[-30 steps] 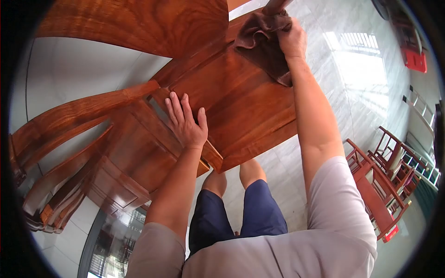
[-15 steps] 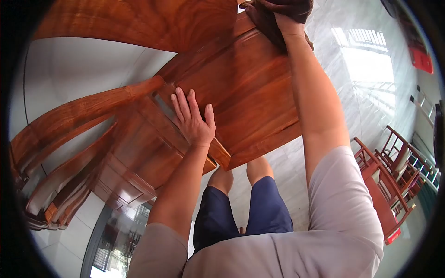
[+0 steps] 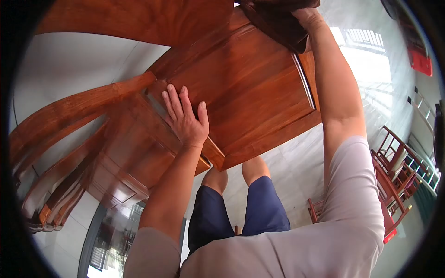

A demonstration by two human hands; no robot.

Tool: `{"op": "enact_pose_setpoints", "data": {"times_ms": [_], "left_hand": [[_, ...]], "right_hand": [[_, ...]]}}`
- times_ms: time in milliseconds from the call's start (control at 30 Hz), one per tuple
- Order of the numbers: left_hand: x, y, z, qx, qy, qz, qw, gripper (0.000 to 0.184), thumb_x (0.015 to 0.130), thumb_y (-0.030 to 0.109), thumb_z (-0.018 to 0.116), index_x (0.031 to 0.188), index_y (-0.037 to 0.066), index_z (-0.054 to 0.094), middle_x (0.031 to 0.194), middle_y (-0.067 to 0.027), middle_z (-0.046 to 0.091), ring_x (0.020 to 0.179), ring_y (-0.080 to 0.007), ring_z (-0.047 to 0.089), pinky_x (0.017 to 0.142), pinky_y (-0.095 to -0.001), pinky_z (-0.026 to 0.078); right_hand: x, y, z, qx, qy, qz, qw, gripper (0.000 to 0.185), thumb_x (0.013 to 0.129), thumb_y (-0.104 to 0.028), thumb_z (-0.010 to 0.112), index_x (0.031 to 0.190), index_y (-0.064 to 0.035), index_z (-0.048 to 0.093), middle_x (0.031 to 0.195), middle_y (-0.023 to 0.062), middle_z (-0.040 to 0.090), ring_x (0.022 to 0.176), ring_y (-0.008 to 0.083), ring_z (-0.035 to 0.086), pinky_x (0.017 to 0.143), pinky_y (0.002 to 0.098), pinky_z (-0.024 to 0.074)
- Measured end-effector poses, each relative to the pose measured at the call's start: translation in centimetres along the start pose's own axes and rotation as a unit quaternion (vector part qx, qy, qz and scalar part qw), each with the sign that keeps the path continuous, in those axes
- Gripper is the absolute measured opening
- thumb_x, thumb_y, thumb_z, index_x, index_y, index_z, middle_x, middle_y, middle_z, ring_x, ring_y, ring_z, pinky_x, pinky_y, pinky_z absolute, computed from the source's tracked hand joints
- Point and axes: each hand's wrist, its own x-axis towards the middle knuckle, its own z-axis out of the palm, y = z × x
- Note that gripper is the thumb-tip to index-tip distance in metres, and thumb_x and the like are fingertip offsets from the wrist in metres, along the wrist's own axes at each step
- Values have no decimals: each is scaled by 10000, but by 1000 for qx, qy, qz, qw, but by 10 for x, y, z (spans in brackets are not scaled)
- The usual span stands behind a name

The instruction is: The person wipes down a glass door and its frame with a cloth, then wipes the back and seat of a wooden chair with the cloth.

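Note:
My left hand (image 3: 187, 121) lies spread on the near left edge of a reddish-brown wooden seat panel (image 3: 250, 92), its fingers apart and holding nothing. At the top of the view, my right hand (image 3: 309, 19) is closed on a dark brown cloth (image 3: 273, 25), which hangs over the far right part of the panel. Most of the right hand's fingers are hidden by the cloth. A broad glossy wooden surface (image 3: 116, 18) rises at the upper left, beyond the panel.
Curved wooden slats (image 3: 69, 104) stand at the left, with another wooden panel (image 3: 139, 143) beside them. Pale floor tiles (image 3: 296, 171) show below and right. Stacked wooden chairs (image 3: 394, 171) and a red object (image 3: 419, 62) are on the right.
My right hand has moved up and to the right with the cloth, uncovering the panel's right edge. My left hand has stayed on the near left edge, with only a small shift in view.

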Motion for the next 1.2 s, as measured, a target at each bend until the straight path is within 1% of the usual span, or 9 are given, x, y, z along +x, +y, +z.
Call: {"op": "enact_pose_setpoints", "data": {"times_ms": [167, 300, 367, 567, 700, 833, 900, 967, 1200], "left_hand": [[3, 3, 4, 4, 1, -10, 1000, 621, 1078, 424, 524, 1569, 48, 474, 1714, -211, 303, 1577, -451, 283, 1216, -577, 344], [2, 2, 7, 14, 6, -2, 1000, 618, 1081, 419, 522, 1577, 53, 468, 1719, -208, 297, 1583, -448, 276, 1210, -579, 348], [4, 1, 6, 14, -3, 1, 1000, 617, 1079, 416, 525, 1574, 51, 471, 1719, -209, 296, 1582, -449, 277, 1210, -580, 349], [2, 1, 4, -3, 1, -2, 1000, 615, 1073, 408, 536, 1568, 48, 479, 1719, -215, 294, 1577, -455, 285, 1210, -583, 349], [3, 1, 5, -6, 11, 5, 1000, 619, 1071, 421, 539, 1570, 59, 479, 1719, -207, 297, 1577, -451, 288, 1224, -582, 333], [2, 2, 7, -5, 16, -5, 1000, 625, 1079, 447, 533, 1579, 76, 477, 1718, -179, 318, 1577, -428, 294, 1237, -562, 331], [1, 0, 10, -11, 25, 4, 1000, 620, 1080, 446, 537, 1572, 73, 488, 1714, -179, 327, 1574, -426, 301, 1234, -553, 343], [2, 1, 10, -14, 39, 4, 999, 613, 1075, 439, 553, 1559, 67, 504, 1705, -184, 342, 1568, -430, 310, 1234, -551, 349], [3, 2, 9, -42, 56, 5, 998, 600, 1055, 426, 592, 1542, 81, 527, 1693, -197, 358, 1553, -455, 323, 1234, -565, 347]], "right_hand": [[0, 26, 35, -147, 241, -98, 954, 87, 917, -65, 697, 965, -6, 655, 790, 84, 690, 717, 200, 706, 582, 319, 592], [14, 62, 69, -352, 558, -298, 690, 22, 926, -94, 617, 933, -86, 636, 803, 71, 644, 721, 223, 642, 607, 377, 537], [1, 36, 81, -443, 537, -296, 655, 40, 942, -133, 633, 920, -111, 608, 818, 54, 607, 760, 215, 620, 640, 408, 522], [-22, -24, 37, 23, 72, 10, 997, 147, 941, 21, 701, 1071, -19, 645, 852, 163, 719, 741, 220, 715, 628, 314, 604], [-11, -5, 20, -451, 22, -78, 889, 266, 939, -202, 766, 1099, -8, 678, 869, 89, 745, 777, 239, 740, 718, 320, 631], [-58, -13, 68, -479, 285, -10, 830, 403, 948, -428, 729, 1225, -144, 658, 1031, 139, 777, 1002, 362, 755, 923, 504, 588], [-77, -67, 87, -483, 211, 245, 814, 703, 929, -558, 713, 1497, -210, 486, 1636, 267, 423, 1507, 304, 457, 1170, 463, 439], [-123, -2, 26, -672, 167, 91, 716, 367, 927, -127, 738, 1293, -115, 714, 1227, 167, 736, 1102, 396, 708, 966, 435, 564], [-331, -4, -15, -681, 183, 111, 700, 389, 956, -312, 715, 1322, -181, 699, 1454, 49, 653, 1240, 358, 640, 1074, 471, 506]]}}
